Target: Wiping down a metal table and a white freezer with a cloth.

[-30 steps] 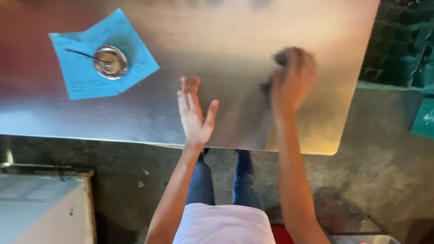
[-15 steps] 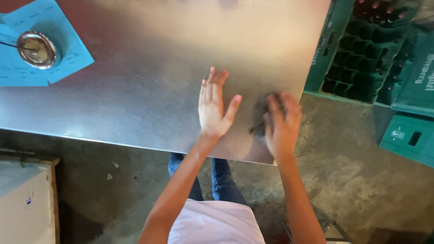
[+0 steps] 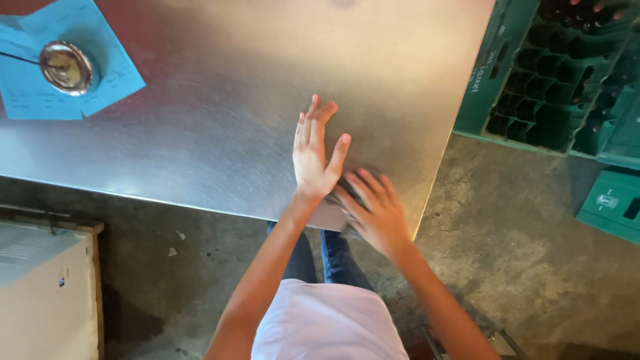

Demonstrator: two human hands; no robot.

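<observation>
Below, my right hand (image 3: 375, 213) clenches a dark cloth (image 3: 347, 187) at the table's (image 3: 200, 120) near edge, pressing down; my left hand (image 3: 315, 153) lies flat and empty beside it, bracing. Farther off: blue papers (image 3: 107, 80) under a metal dish (image 3: 65, 67); green crates (image 3: 553, 73) on the floor.

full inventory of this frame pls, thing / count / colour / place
metal table: 1, silver, fills upper left
paper sheets: at least 2, blue, table's far left
small dish: 1, shiny metal, on the papers
dark cloth: 1, mostly hidden under right hand
bottle crates: several, green, floor at right
white unit: 1, lower left
floor: grey concrete
left hand: flat on table
right hand: pressing the cloth at table's near edge
</observation>
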